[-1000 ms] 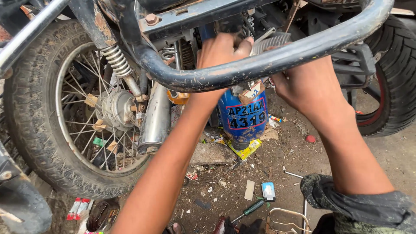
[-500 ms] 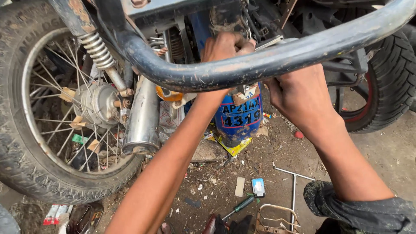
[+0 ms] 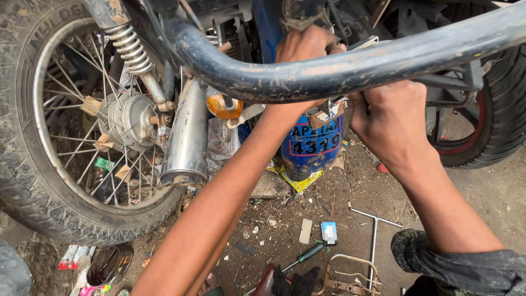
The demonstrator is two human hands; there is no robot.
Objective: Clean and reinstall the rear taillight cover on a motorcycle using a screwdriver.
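**Two hands at the rear of a motorcycle**

Head view: the left hand (image 3: pixel 307 46) reaches up behind the curved black grab rail (image 3: pixel 339 68), its grip closed around a dark part of the frame above the rail. The right hand (image 3: pixel 389 118) sits just below the rail, fist curled tight on a small metal bracket (image 3: pixel 329 109) at the top of the blue rear mudguard (image 3: pixel 309 148); what the fingers pinch inside the fist cannot be told. The mudguard hangs between the two forearms, beside an orange turn signal (image 3: pixel 222 105) and the chrome exhaust pipe (image 3: pixel 186 137). To the left stands the spoked rear wheel (image 3: pixel 66 137) with a coil shock absorber (image 3: pixel 131 49) over its hub. On the dirt floor (image 3: pixel 482 192) below lie a T-handle wrench (image 3: pixel 373 230), a green-handled screwdriver (image 3: pixel 304 256) and a small blue box (image 3: pixel 329 232), well apart from both hands.
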